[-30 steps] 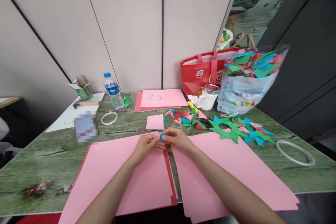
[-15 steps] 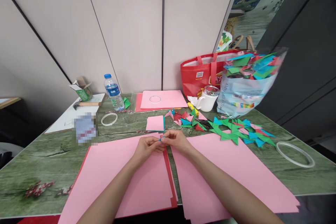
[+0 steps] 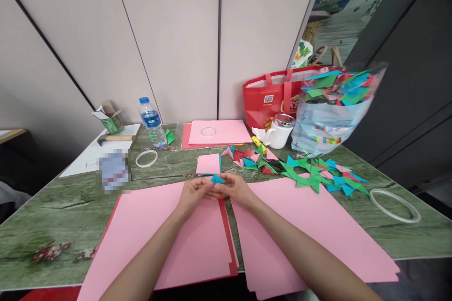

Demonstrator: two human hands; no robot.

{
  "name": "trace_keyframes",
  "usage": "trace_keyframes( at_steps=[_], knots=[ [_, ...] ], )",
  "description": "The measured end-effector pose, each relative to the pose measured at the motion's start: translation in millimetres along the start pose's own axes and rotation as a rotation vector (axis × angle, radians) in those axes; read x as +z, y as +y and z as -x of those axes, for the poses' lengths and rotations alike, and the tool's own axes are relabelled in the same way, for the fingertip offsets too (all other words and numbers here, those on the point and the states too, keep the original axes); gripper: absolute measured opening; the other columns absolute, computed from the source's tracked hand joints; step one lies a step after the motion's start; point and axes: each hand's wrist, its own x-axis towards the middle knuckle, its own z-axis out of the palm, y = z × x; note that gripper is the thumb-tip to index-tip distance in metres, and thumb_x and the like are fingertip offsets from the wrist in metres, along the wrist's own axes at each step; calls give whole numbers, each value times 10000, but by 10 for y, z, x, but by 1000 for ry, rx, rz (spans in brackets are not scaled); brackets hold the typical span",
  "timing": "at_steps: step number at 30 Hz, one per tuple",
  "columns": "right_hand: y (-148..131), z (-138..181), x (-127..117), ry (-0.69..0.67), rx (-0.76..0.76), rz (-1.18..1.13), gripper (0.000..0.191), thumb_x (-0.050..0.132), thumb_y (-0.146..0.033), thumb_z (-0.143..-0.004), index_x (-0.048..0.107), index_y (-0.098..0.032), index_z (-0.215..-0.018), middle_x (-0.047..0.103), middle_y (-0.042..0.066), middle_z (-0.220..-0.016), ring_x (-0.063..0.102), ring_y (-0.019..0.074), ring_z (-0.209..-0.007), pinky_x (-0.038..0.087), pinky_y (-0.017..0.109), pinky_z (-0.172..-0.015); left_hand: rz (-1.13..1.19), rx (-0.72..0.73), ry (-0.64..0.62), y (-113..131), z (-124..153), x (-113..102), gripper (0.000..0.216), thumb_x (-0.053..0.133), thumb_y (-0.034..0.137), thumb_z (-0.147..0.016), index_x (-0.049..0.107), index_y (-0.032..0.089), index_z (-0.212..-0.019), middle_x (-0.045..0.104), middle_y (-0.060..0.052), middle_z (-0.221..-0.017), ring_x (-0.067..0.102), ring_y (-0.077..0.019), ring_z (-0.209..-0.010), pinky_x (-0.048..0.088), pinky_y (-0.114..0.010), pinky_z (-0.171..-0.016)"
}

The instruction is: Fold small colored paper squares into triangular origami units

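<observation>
A small blue folded paper piece (image 3: 218, 179) is held between both hands, above the inner edges of two pink paper stacks. My left hand (image 3: 195, 193) pinches its left side, fingers closed. From the other side my right hand (image 3: 236, 189) grips it with thumb and fingers. Just beyond the hands lies a pile of small square papers (image 3: 208, 164), pink on top with blue below. Large pink sheets lie under my left forearm (image 3: 169, 240), with red ones beneath, and more pink sheets (image 3: 310, 225) lie under the right.
Loose folded pieces (image 3: 252, 157) and a green folded paper ring (image 3: 304, 181) lie to the right. Behind them stand a white mug (image 3: 278, 132), a red bag (image 3: 263, 103) and a plastic bag of folded pieces (image 3: 328, 122). A water bottle (image 3: 152, 122) and a hammer (image 3: 118, 138) are at the left.
The blue piece, earlier mostly hidden by the fingertips, now shows as a wider pointed shape. My hands have shifted slightly and hold it from both sides.
</observation>
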Motion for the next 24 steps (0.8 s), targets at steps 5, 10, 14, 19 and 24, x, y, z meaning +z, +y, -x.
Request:
trace_keyframes(
  at_steps=[5, 10, 14, 19, 24],
  knots=[
    [15, -11, 4, 54, 32, -7, 291, 623, -436, -635, 587, -150, -672, 598, -16, -604, 573, 112, -530, 496, 263, -548, 26, 28, 54, -11, -28, -38, 230, 609, 346, -697, 607, 116, -693, 700, -69, -662, 656, -192, -590, 538, -327, -590],
    [-29, 18, 6, 107, -57, 61, 288, 629, -437, -634, 576, -154, -620, 604, 3, -570, 568, 126, -510, 485, 263, -516, 14, 18, 63, -23, -34, -27, 232, 609, 351, -695, 597, 119, -690, 699, -69, -661, 651, -182, -573, 534, -311, -571],
    [-53, 38, 32, 137, -119, 138, 284, 629, -424, -638, 548, -160, -570, 578, -4, -527, 535, 113, -477, 469, 251, -487, 2, 22, 73, -12, -34, -11, 246, 622, 361, -678, 591, 118, -687, 694, -69, -640, 645, -177, -546, 532, -307, -554],
    [-11, 36, 65, 92, -32, 88, 295, 613, -441, -644, 547, -159, -704, 576, -16, -567, 547, 114, -482, 469, 231, -426, -38, 28, 74, -1, -21, -11, 255, 612, 373, -684, 595, 118, -685, 690, -61, -621, 636, -166, -525, 523, -289, -541],
    [37, 23, 52, 56, -21, 155, 274, 587, -426, -677, 524, -161, -651, 561, -21, -531, 539, 108, -454, 469, 239, -456, -77, 32, -3, -7, 7, 1, 257, 581, 366, -716, 592, 112, -681, 691, -76, -657, 635, -162, -541, 516, -277, -535]
  ],
)
